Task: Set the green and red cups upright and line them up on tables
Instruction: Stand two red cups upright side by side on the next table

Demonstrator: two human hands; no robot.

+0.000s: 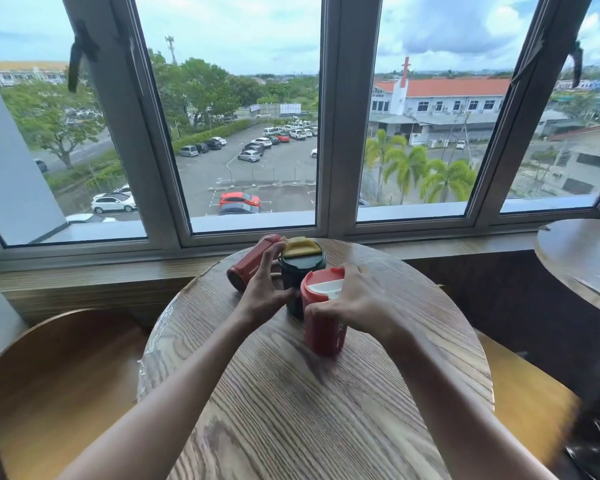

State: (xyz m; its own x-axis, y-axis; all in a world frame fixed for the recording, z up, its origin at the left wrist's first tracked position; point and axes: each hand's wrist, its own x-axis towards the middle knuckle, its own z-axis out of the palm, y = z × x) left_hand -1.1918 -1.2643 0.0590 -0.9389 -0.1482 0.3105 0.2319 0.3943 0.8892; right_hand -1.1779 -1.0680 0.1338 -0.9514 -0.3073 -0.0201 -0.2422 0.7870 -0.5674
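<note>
On the round table by the window: three cups crowded together.
I see my right hand clamped on the upright red cup; my left hand, fingers spread, touches the green cup, with the tipped red cup just beyond.

Both of my bare forearms are reaching forward and converging toward the centre of view. My left hand is angling in from the lower left, wrist slightly cocked, fingers spread and loosely curled with the tips pointing up and away from me. My right hand is coming in from the lower right, palm turned down, thumb pointing left, fingers wrapping over and closing in a grasp. The right fingertips are mostly hidden, so their contact is probably firm, not confirmed.
</note>
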